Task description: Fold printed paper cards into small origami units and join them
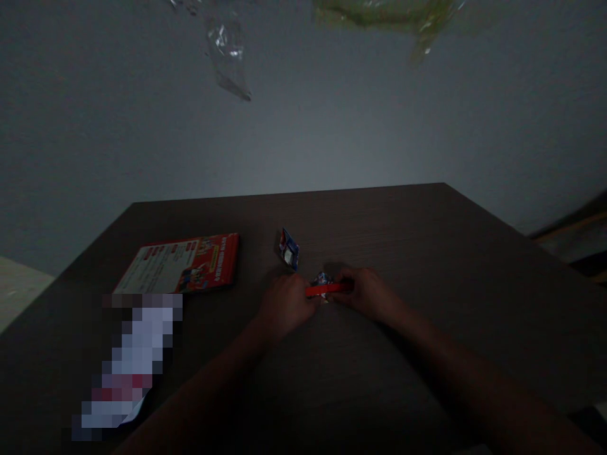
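My left hand (pixel 288 299) and my right hand (pixel 366 292) are close together over the middle of the dark table. Stretched between them is a narrow red strip (pixel 324 289), with the fingers of each hand closed on one end. Just behind the strip shows a small shiny, multicoloured piece (pixel 323 277); in the dim light I cannot tell what it is or whether the hands touch it. A small folded blue, red and white packet or card (pixel 289 249) rests on the table beyond my left hand.
To the left lies a red and white printed box or booklet (pixel 208 262). Nearer to me is a pixelated pale sheet (pixel 137 360). The dark wooden table (pixel 379 221) meets a grey wall (pixel 303 126), where clear plastic (pixel 230 57) and yellowish tape (pixel 379 14) hang.
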{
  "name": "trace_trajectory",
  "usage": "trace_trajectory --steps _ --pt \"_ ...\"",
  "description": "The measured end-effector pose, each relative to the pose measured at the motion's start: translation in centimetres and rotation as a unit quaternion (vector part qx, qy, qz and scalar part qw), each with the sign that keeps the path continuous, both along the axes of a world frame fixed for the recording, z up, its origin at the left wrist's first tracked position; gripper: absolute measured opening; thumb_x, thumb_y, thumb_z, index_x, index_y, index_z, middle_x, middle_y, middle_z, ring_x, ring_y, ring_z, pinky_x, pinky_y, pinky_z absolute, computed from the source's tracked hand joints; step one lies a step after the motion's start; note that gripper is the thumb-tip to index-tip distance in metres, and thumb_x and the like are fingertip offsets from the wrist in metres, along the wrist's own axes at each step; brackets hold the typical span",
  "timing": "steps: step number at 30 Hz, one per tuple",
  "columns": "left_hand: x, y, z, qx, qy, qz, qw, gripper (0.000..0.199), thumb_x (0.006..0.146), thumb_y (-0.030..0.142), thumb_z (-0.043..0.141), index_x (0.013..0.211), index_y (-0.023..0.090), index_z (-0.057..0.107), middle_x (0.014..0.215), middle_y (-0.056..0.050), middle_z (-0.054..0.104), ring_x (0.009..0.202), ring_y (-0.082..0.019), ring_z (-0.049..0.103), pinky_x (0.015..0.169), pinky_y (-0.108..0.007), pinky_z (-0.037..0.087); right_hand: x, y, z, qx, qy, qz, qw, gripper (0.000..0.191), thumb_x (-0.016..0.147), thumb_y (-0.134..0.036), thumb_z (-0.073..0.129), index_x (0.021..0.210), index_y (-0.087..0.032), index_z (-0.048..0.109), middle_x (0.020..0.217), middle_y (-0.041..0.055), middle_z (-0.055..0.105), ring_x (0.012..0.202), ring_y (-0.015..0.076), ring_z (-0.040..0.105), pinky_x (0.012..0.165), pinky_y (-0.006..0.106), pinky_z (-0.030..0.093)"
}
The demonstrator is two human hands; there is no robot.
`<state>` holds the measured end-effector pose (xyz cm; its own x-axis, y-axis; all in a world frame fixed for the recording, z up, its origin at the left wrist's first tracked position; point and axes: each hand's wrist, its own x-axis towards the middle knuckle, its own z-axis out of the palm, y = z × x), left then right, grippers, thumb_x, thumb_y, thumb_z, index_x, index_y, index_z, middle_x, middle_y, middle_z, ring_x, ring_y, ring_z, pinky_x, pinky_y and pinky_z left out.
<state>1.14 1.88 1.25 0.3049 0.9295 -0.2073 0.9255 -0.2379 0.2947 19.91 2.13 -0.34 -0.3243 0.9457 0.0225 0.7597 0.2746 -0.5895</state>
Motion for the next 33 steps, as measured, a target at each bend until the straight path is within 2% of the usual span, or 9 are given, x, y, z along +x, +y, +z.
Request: trace_trajectory --steps 5,11,20,27,33 --pt "-0.4 0.1 0.2 0.014 0.016 0.0 1.0 0.033 0.077 0.049 0.055 0.079 0.018 0.067 0.084 -0.008 0.068 0.078 -0.023 0.063 0.063 -0.029 0.042 0.3 0.0 -0.1 -0.015 0.002 -0.006 1.0 0.019 0.071 -0.034 0.069 0.084 -0.019 0.067 0.073 0.0013 0.066 0.063 0.0146 0.058 0.054 0.023 0.035" --pt "-1.0 0.2 0.5 0.001 0.026 0.012 1.0 0.032 0.075 0.048 0.056 0.081 0.019 0.067 0.087 -0.009 0.069 0.081 -0.023 0.063 0.062 -0.028 0.041 0.4 0.1 -0.1 -0.023 0.0 -0.015 1.0 0.019 0.07 -0.031 0.069 0.085 -0.02 0.067 0.074 0.001 0.067 0.064 0.0146 0.059 0.055 0.023 0.036" --pt "-1.9 0.6 0.6 -0.024 0.026 0.003 0.999 0.032 0.075 0.048 0.053 0.073 0.019 0.068 0.074 -0.006 0.068 0.071 -0.021 0.063 0.056 -0.027 0.037 1.0 0.2 -0.1 -0.033 0.012 -0.023 0.999 0.023 0.068 -0.033 0.071 0.087 -0.02 0.067 0.078 0.0009 0.069 0.068 0.0162 0.062 0.058 0.023 0.04" --pt "-2.7 0.9 1.0 -0.044 0.049 0.012 0.998 0.033 0.072 0.049 0.056 0.076 0.02 0.07 0.084 -0.007 0.069 0.074 -0.021 0.063 0.054 -0.026 0.038 1.5 0.1 0.2 -0.057 0.012 -0.035 0.998 0.026 0.069 -0.034 0.07 0.09 -0.02 0.067 0.079 0.0017 0.069 0.068 0.0163 0.062 0.058 0.024 0.041" --pt "-3.2 1.1 1.5 -0.078 0.044 -0.01 0.996 0.028 0.074 0.045 0.055 0.071 0.021 0.07 0.071 -0.003 0.067 0.069 -0.018 0.062 0.05 -0.023 0.033 2.0 0.3 0.1 -0.054 0.011 -0.031 0.998 0.022 0.069 -0.033 0.07 0.085 -0.018 0.067 0.074 0.0012 0.068 0.065 0.0155 0.061 0.056 0.023 0.039"
